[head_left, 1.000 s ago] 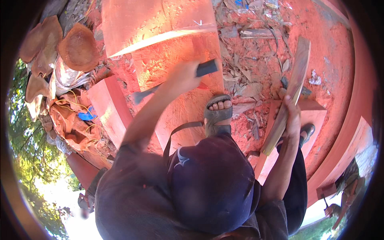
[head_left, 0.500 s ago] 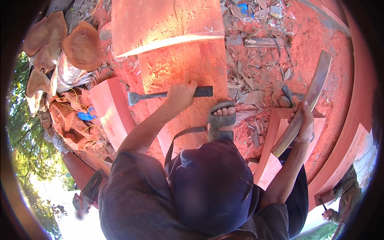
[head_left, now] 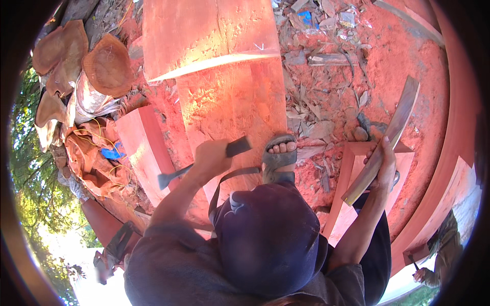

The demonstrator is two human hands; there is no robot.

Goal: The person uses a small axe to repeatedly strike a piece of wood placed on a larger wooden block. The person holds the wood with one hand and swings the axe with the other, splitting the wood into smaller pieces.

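Over the rough red wood slab (head_left: 229, 102), the left hand (head_left: 212, 158) is clenched around a dark hatchet (head_left: 204, 162); the right hand (head_left: 384, 163) grips a curved flat plank (head_left: 383, 140).

The person wears a dark blue cap (head_left: 270, 239), grey short-sleeved shirt (head_left: 168, 270) and grey strapped sandal (head_left: 278, 159).

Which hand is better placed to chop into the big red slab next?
Left, probably. The left hand grips the hatchet over the red slab; the right hand holds a curved wood strip aside.
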